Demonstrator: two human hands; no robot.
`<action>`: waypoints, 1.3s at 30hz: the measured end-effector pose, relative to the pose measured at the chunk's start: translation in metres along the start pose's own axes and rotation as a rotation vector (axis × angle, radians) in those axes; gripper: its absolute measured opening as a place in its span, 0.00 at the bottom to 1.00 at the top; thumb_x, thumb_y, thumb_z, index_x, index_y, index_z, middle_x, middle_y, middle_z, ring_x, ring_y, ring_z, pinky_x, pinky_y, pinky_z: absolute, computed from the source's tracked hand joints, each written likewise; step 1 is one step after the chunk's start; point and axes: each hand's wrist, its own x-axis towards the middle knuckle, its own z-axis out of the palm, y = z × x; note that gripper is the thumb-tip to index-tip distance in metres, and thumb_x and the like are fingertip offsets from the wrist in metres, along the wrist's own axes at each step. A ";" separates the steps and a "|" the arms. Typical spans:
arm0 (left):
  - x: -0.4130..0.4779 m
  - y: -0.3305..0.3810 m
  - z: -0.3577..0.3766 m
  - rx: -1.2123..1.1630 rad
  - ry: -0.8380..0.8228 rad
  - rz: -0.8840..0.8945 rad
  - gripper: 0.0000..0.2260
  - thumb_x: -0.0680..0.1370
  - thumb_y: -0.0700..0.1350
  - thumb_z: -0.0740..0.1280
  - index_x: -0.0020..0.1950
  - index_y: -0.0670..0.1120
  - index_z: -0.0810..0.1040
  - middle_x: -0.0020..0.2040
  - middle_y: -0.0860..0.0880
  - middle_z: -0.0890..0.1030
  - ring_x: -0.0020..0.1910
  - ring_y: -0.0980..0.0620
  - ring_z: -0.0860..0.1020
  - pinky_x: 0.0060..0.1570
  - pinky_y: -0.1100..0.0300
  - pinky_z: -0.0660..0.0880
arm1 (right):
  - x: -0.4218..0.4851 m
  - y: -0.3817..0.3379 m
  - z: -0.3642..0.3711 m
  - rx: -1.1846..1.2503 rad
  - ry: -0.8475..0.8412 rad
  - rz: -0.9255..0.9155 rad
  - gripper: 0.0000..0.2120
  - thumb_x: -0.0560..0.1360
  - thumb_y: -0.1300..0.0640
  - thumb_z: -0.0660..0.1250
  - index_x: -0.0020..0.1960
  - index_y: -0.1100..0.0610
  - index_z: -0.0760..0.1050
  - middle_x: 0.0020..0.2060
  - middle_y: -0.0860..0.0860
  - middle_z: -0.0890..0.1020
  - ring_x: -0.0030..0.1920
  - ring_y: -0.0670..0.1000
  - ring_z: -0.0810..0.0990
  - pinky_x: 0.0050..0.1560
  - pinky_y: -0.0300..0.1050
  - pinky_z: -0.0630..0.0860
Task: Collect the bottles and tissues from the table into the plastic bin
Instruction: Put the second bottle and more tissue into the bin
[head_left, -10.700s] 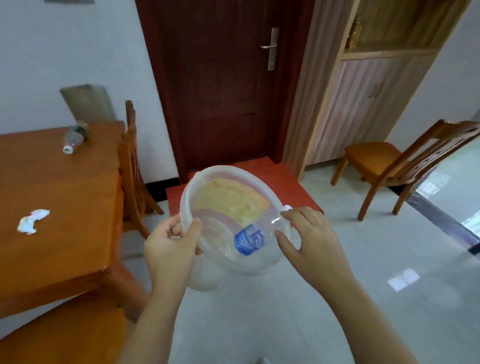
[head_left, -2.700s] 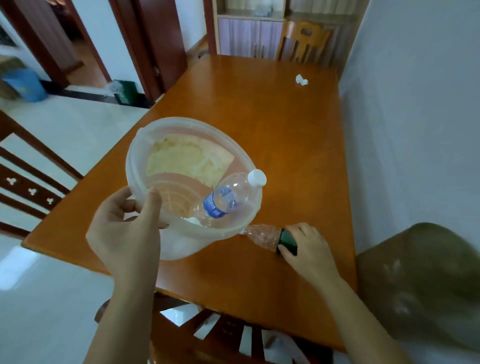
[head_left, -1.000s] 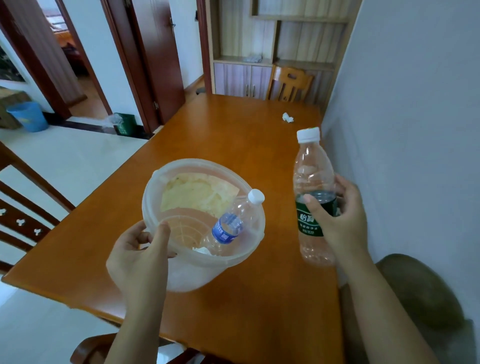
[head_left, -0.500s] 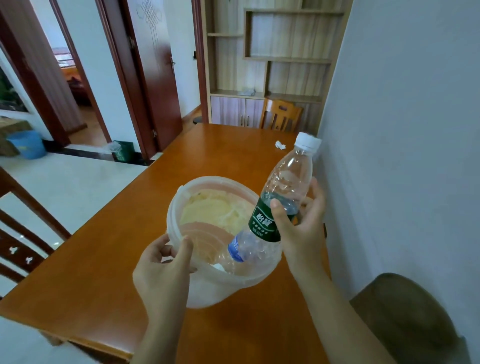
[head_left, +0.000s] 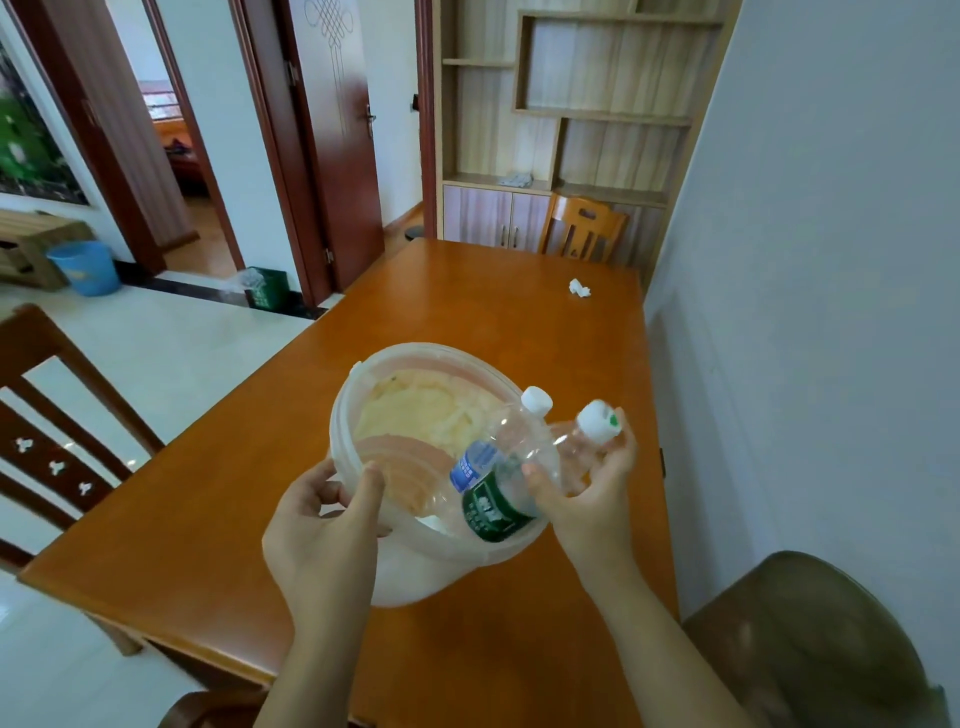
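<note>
The right hand (head_left: 587, 499) grips the green-label bottle (head_left: 493, 512) with curled fingers, base already inside the bin (head_left: 395, 358), cap tilted up-right, while the left hand (head_left: 322, 525) pinches the rim

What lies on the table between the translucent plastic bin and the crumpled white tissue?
Nothing; the head view shows only bare wooden tabletop between the translucent plastic bin and the crumpled white tissue.

bottle bases: those of the green-label bottle (head_left: 491, 512) and blue-label bottle (head_left: 471, 466) are merging low inside the plastic bin (head_left: 410, 356), impossible to separate.
tissue (head_left: 580, 288): lying far up the bench (head_left: 467, 306), too small to read its shape.
olive seat back (head_left: 810, 639): blurring, running off the lower right.
</note>
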 end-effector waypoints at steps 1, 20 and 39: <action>0.000 0.000 -0.001 0.000 0.000 0.006 0.12 0.72 0.48 0.72 0.55 0.49 0.79 0.35 0.48 0.77 0.23 0.61 0.77 0.30 0.59 0.76 | -0.001 0.000 0.000 -0.020 -0.004 0.006 0.45 0.65 0.58 0.74 0.70 0.44 0.48 0.61 0.51 0.68 0.56 0.42 0.73 0.42 0.25 0.73; -0.006 0.008 -0.023 0.081 0.232 0.079 0.14 0.72 0.51 0.72 0.55 0.50 0.80 0.34 0.54 0.77 0.31 0.55 0.79 0.33 0.62 0.74 | -0.012 -0.015 -0.016 -0.725 -0.302 -0.095 0.37 0.70 0.40 0.63 0.71 0.51 0.51 0.69 0.53 0.60 0.67 0.51 0.62 0.57 0.43 0.65; -0.008 0.030 -0.132 -0.089 0.600 0.092 0.18 0.68 0.51 0.73 0.55 0.44 0.80 0.33 0.54 0.77 0.22 0.59 0.77 0.33 0.56 0.81 | -0.060 -0.053 0.062 -0.848 -0.577 -0.441 0.28 0.72 0.41 0.59 0.68 0.51 0.60 0.68 0.52 0.66 0.69 0.53 0.60 0.70 0.56 0.55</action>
